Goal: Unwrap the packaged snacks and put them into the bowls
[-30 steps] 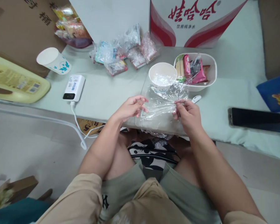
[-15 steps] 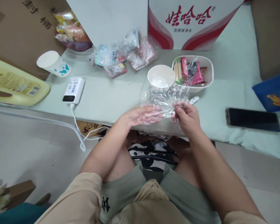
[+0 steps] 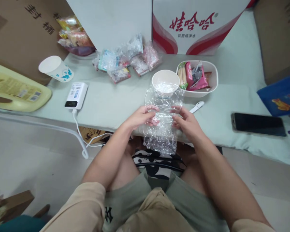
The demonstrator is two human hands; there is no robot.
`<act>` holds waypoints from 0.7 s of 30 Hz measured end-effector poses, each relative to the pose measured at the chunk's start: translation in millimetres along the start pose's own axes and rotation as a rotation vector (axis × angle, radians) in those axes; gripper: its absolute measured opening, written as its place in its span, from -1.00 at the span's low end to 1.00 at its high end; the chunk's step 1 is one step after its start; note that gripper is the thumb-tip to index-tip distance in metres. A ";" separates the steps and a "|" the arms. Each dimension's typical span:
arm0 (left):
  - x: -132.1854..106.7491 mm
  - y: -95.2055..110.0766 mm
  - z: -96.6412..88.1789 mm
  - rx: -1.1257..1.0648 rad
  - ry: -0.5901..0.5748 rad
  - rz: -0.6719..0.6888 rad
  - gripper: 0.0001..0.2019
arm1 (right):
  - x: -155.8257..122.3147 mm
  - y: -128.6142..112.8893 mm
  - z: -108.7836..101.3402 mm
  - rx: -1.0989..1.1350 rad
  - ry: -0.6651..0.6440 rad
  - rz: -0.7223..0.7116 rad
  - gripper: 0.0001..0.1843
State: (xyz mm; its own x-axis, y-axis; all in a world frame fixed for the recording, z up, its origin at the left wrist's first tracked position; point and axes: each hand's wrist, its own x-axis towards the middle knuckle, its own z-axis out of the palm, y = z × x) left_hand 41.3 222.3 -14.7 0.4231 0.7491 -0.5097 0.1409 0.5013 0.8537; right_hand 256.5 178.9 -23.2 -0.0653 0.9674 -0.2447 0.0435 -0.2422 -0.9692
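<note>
A crinkled clear plastic bag [image 3: 160, 132] is spread between my hands, its lower end hanging past the table's front edge. My left hand [image 3: 146, 116] has its fingers on the bag's left side, thumb and fingertips bent around the plastic. On the opposite side, my right hand [image 3: 185, 119] holds the bag's edge with thumb and fingers. The bag's upper part reaches a white paper cup [image 3: 166, 80] standing just beyond my hands. Next to that cup is a white plastic tub [image 3: 215, 75] with wrapped snacks [image 3: 199, 77] in it.
A white-handled tool [image 3: 197, 106] lies right of my right hand, near a phone [image 3: 258, 124]. Leftward are a power bank [image 3: 76, 95] with its cable, a tilted paper cup [image 3: 54, 68] and a yellow bottle [image 3: 19, 88]. Bagged packets [image 3: 119, 74] lie before a white-and-red box [image 3: 188, 42].
The bag was gathered and bunched between my hands; now it is spread flatter and hangs lower. My right hand has shifted slightly left and its fingers have loosened.
</note>
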 end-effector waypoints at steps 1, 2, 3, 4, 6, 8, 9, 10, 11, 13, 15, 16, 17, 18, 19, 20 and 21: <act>-0.4 -0.3 0.0 0.016 0.008 0.032 -0.73 | -0.2 0.8 0.3 -0.002 -0.014 -0.015 -0.51; -1.5 -0.4 -0.1 0.027 0.006 0.064 -0.69 | -0.4 1.9 0.5 -0.007 -0.019 -0.037 -0.52; -3.4 -0.4 -0.3 0.035 -0.004 0.094 -0.66 | -0.8 3.1 0.8 -0.011 -0.011 -0.063 -0.54; -6.5 -0.5 -0.5 0.037 -0.019 0.125 -0.62 | -1.7 4.3 1.1 -0.009 0.008 -0.091 -0.57; -16.1 -1.0 -1.1 0.008 -0.050 0.184 -0.55 | -5.4 5.9 1.4 0.027 0.054 -0.150 -0.67; -27.9 -2.0 -2.5 -0.054 -0.091 0.231 -0.52 | -11.1 5.8 0.4 0.097 0.062 -0.227 -0.79; -32.7 -2.4 -3.5 -0.079 -0.111 0.245 -0.53 | -13.7 5.2 -0.6 0.129 0.033 -0.264 -0.80; -35.6 -2.6 -4.9 -0.083 -0.131 0.251 -0.56 | -15.6 4.4 -1.9 0.143 -0.010 -0.296 -0.76; -36.1 -2.7 -6.6 -0.066 -0.139 0.252 -0.60 | -16.3 3.6 -3.3 0.132 -0.049 -0.317 -0.74; -29.0 -2.1 -10.7 0.023 -0.111 0.246 -0.69 | -13.7 2.4 -5.4 0.044 -0.052 -0.319 -0.80; -14.6 -1.6 -15.3 0.117 -0.048 0.256 -0.76 | -7.8 2.0 -6.3 -0.063 0.052 -0.299 -0.91; -7.1 -1.6 -17.6 0.154 -0.039 0.273 -0.78 | -5.0 2.0 -6.6 -0.100 0.122 -0.302 -0.89; -0.5 -1.8 -19.9 0.178 -0.035 0.298 -0.78 | -3.2 2.0 -7.1 -0.126 0.190 -0.321 -0.84; 4.3 -2.3 -22.1 0.206 -0.038 0.326 -0.77 | -2.5 1.8 -7.8 -0.143 0.250 -0.360 -0.80; 7.0 -2.8 -24.2 0.239 -0.041 0.355 -0.77 | -3.1 1.6 -8.8 -0.156 0.300 -0.416 -0.76; 7.8 -3.5 -26.4 0.279 -0.039 0.379 -0.76 | -4.6 1.6 -10.0 -0.174 0.320 -0.477 -0.73; 6.9 -4.0 -28.6 0.329 -0.036 0.395 -0.76 | -6.6 1.9 -11.2 -0.209 0.297 -0.538 -0.71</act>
State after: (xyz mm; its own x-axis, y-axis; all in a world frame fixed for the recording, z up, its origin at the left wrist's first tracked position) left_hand 18.1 237.8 -24.7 0.5302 0.8358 -0.1423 0.2355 0.0160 0.9717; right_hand 268.2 172.8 -23.1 0.1449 0.9360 0.3207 0.2768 0.2729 -0.9214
